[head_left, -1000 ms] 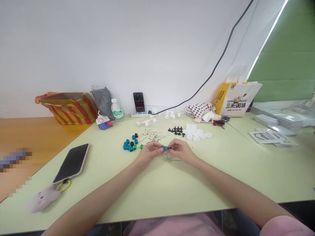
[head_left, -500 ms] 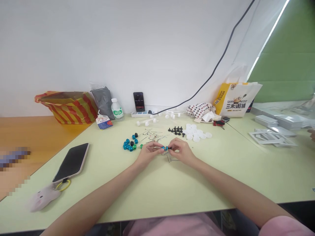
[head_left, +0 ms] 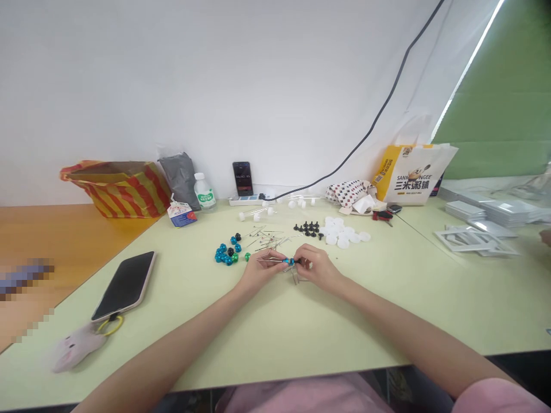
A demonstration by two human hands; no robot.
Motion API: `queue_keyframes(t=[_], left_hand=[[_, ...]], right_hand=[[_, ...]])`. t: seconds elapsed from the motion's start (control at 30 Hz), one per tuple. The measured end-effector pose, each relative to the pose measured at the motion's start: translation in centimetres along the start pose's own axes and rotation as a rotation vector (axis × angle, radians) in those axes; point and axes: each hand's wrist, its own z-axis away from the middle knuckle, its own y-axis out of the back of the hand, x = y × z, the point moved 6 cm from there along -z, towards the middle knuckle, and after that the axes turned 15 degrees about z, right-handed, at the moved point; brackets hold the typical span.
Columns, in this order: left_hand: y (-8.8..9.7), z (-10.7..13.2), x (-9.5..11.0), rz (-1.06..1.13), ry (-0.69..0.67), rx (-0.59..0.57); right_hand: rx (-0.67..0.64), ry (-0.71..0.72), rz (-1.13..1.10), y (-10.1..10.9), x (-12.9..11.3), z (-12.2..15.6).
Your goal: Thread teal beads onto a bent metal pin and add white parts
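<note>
Over the table's middle, my left hand [head_left: 258, 272] is closed in a pinch on thin metal rods, with a shiny blue bead-like piece [head_left: 286, 261] at its fingertips. My right hand [head_left: 317, 267] is also pinched shut, on a small black piece [head_left: 298, 261] against the blue one. How the parts join is too small to make out. Beneath my hands lie bent metal rods [head_left: 295, 277]. To the left sit loose blue pieces [head_left: 222, 258], black ones and green ones [head_left: 235, 258]. Behind my hands are thin metal rods [head_left: 270, 237], black flanged plugs [head_left: 310, 232] and white discs [head_left: 342, 233].
Clear tubes with white caps [head_left: 257, 217] lie farther back, near a power strip [head_left: 245, 201] and standing phone [head_left: 243, 179]. Left are a bottle [head_left: 205, 192], small box [head_left: 182, 215] and large phone [head_left: 124, 285]. White frames [head_left: 467, 239] lie right; another person's hand shows at the edge.
My right fingers have shifted slightly around the black piece, and the blue piece sits a touch farther right. Both hands stay in nearly the same place; the surrounding things have not moved.
</note>
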Motion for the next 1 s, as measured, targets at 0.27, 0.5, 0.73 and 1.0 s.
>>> queue_keyframes(t=[0.27,0.5,0.73,1.0], left_hand=[[0.0,0.0,-0.1,-0.003,0.004,-0.004],[0.0,0.1,0.0,0.029,0.022,0.003],[0.1,0.0,-0.1,0.047,0.036,0.003],[0.4,-0.1,-0.2,0.05,0.017,-0.004]], right_hand=[[-0.003,-0.004,-0.017,0.0,0.0,0.0],[0.011,-0.08,-0.119,0.1,0.1,0.1],[-0.07,-0.245,-0.337,-0.4,1.1,0.2],[-0.101,-0.229,-0.424,-0.3,1.3,0.1]])
